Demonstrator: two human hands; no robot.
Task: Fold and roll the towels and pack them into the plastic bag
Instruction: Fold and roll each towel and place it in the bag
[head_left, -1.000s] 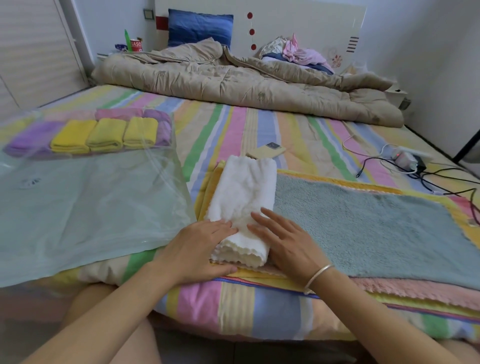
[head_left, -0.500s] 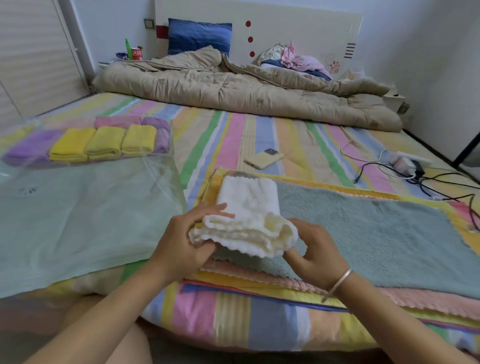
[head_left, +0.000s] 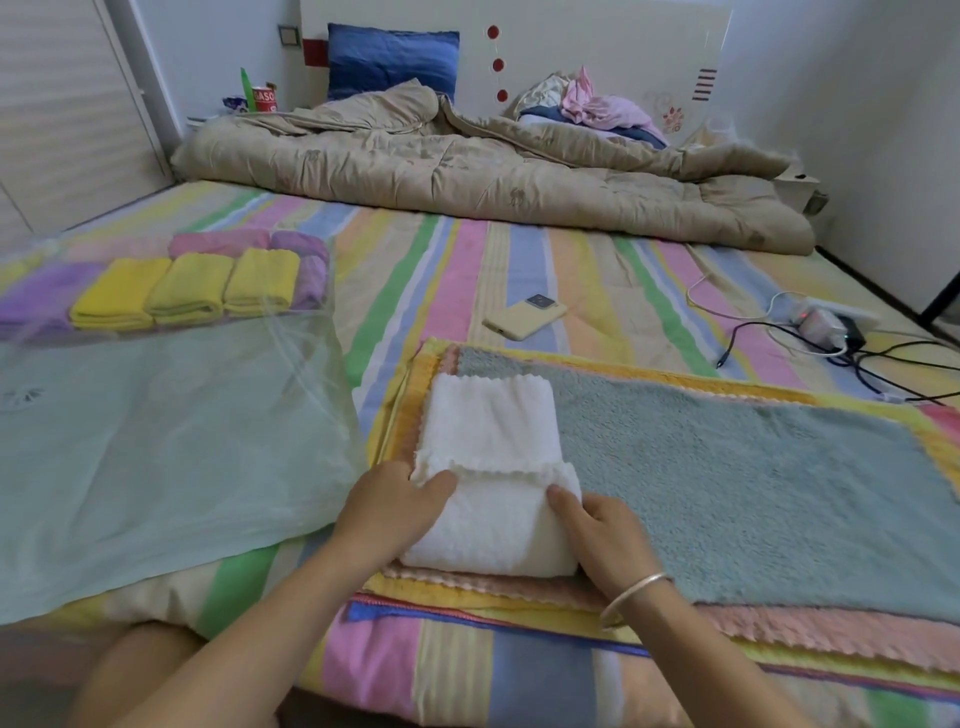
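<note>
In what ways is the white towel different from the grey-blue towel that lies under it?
The white towel is folded narrow, its near end turned over into a roll; the grey-blue towel lies spread flat. The white towel covers only the left end of the grey-blue towel. The left hand and right hand grip the white towel; neither holds the grey-blue towel. Both towels look fluffy.

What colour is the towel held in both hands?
White. The towel shows best in the head view, the only one here.
</note>
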